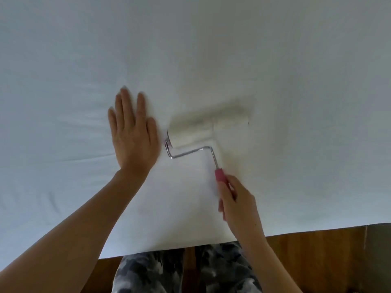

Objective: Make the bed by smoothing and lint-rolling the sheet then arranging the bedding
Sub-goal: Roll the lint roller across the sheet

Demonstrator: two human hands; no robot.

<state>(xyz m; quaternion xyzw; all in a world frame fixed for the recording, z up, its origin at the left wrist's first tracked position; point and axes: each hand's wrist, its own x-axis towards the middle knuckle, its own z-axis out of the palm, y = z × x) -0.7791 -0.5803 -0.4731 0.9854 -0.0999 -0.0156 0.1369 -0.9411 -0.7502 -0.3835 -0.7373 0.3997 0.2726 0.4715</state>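
Observation:
A white sheet (211, 49) covers the bed and fills most of the view. My left hand (133, 132) lies flat on it, fingers straight and pointing away from me. Just to its right a lint roller (208, 125) rests on the sheet, its white drum blurred. A bent metal rod joins the drum to a pink handle. My right hand (237, 201) grips that pink handle near the bed's front edge. Faint creases run across the sheet left of my left hand.
The bed's near edge (190, 246) runs across the bottom of the view. Below it is a wooden floor (317, 261). My legs in grey patterned trousers (186, 271) stand against the edge.

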